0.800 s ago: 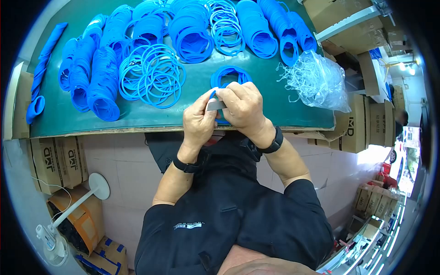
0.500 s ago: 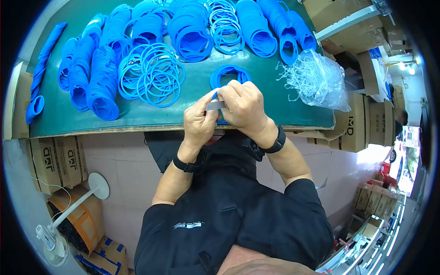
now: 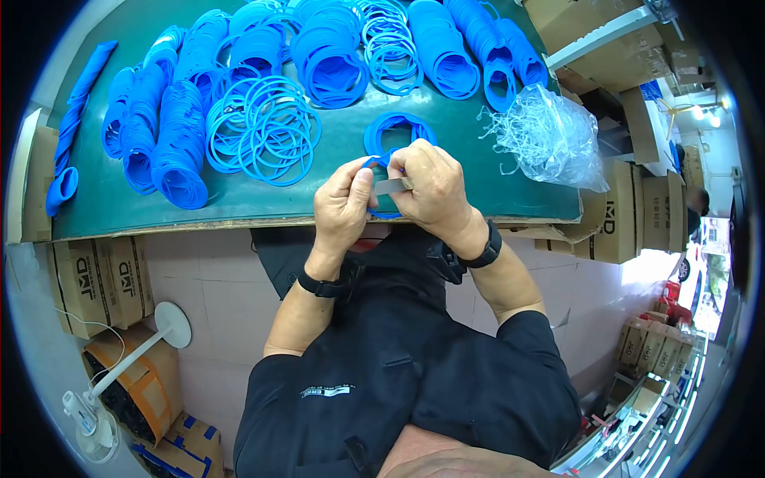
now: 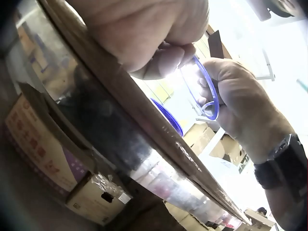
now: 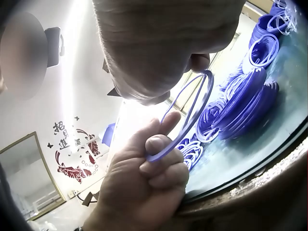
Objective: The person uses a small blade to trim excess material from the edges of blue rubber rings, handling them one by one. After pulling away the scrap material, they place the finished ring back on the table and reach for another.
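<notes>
A thin blue rubber ring (image 5: 207, 91) is stretched between both hands over the table's front edge. My left hand (image 3: 344, 205) pinches one end of it between thumb and fingers. At the other end, my right hand (image 3: 434, 190) grips the ring with curled fingers. A flat grey blade-like strip (image 3: 390, 186) sticks out of the right hand toward the left thumb. Just behind the hands lies a round stack of blue rings (image 3: 398, 119), partly covered by the right hand.
Rows of stacked blue rings (image 3: 331, 76) fill the back of the green table (image 3: 335, 159). A loose heap of rings (image 3: 267, 131) lies left of the hands, a clear bag of trimmings (image 3: 554, 139) to the right. Cardboard boxes (image 3: 621, 211) stand beside the table.
The hands have drawn slightly apart, the left moving a little left and the right a little right. More of the blue ring shows between them, and the grey strip has shifted right.
</notes>
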The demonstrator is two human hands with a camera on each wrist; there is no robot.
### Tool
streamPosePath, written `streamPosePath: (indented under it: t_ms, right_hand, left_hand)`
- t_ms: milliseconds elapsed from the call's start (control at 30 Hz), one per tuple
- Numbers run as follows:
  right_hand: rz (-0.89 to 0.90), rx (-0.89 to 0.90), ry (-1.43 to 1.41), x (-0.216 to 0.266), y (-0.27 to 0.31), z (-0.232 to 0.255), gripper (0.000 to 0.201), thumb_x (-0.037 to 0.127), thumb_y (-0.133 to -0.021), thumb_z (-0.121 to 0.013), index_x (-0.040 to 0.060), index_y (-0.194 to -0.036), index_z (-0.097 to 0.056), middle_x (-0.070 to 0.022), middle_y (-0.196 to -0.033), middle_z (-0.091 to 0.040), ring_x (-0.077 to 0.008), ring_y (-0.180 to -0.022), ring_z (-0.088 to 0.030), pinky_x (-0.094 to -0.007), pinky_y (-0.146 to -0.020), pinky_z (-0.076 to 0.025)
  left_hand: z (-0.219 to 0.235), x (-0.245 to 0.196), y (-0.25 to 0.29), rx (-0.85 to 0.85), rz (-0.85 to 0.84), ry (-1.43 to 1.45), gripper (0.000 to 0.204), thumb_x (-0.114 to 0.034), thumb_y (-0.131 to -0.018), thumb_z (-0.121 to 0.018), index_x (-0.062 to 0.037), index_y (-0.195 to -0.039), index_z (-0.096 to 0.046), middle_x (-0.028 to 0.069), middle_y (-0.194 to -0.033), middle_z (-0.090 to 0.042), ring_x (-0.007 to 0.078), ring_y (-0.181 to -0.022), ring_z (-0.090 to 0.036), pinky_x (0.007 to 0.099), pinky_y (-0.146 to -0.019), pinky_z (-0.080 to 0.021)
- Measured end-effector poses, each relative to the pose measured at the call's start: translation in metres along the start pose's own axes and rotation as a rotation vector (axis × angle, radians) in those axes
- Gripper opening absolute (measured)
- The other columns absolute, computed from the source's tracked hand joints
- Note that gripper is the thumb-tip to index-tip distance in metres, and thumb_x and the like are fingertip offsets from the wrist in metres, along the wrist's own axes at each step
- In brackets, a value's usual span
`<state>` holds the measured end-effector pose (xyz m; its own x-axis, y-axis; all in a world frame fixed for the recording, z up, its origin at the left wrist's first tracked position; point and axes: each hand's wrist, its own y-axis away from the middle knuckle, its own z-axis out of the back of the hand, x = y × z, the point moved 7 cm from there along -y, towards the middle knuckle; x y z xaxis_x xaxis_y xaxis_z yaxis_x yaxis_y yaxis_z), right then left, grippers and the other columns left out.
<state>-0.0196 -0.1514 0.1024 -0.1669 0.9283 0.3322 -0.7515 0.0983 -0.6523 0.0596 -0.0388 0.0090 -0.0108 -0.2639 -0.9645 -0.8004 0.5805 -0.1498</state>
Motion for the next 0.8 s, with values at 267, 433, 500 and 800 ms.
streamPosePath:
  t_ms: [267, 433, 500, 800]
  right_hand:
    - [-0.231, -0.141, -0.230, -0.017, 0.005, 0.020, 0.018, -0.005, -0.085, -0.074, 0.0041, -0.092, -0.061, -0.0075, -0.081, -0.058, -0.0174, -0.065, -0.057, -0.0296, -0.059, -0.048]
    - [-0.262, -0.169, -0.236, -0.020, 0.014, 0.035, 0.023, -0.006, -0.080, -0.075, 0.0051, -0.093, -0.060, -0.0097, -0.080, -0.059, -0.0246, -0.066, -0.060, -0.0349, -0.059, -0.049]
    - [-0.274, -0.170, -0.229, -0.017, 0.021, 0.044, 0.021, -0.006, -0.082, -0.074, 0.0051, -0.094, -0.059, -0.0098, -0.081, -0.059, -0.0246, -0.066, -0.059, -0.0343, -0.060, -0.049]
    - [-0.287, -0.169, -0.595, -0.004, 0.051, 0.077, 0.015, -0.004, -0.097, -0.063, 0.0047, -0.105, -0.053, -0.0169, -0.111, -0.067, -0.0089, -0.070, -0.052, -0.0233, -0.062, -0.045]
  left_hand:
    - [0.006, 0.003, -0.002, -0.093, 0.003, 0.027, 0.026, -0.022, -0.110, -0.060, -0.0005, -0.117, -0.072, -0.0018, -0.067, -0.060, 0.0018, -0.057, -0.050, 0.0176, -0.050, -0.036]
    - [0.008, 0.005, -0.006, -0.179, 0.049, 0.103, 0.025, -0.021, -0.110, -0.060, -0.0001, -0.115, -0.071, -0.0017, -0.066, -0.060, 0.0027, -0.055, -0.051, 0.0186, -0.049, -0.037]
    - [0.011, 0.006, -0.007, -0.206, 0.064, 0.133, 0.025, -0.022, -0.110, -0.059, -0.0003, -0.114, -0.071, -0.0015, -0.066, -0.060, 0.0032, -0.055, -0.052, 0.0191, -0.048, -0.039]
    - [0.016, 0.015, -0.010, -0.383, 0.176, 0.442, 0.024, -0.021, -0.110, -0.058, 0.0007, -0.113, -0.065, -0.0011, -0.062, -0.053, 0.0071, -0.048, -0.046, 0.0224, -0.045, -0.038]
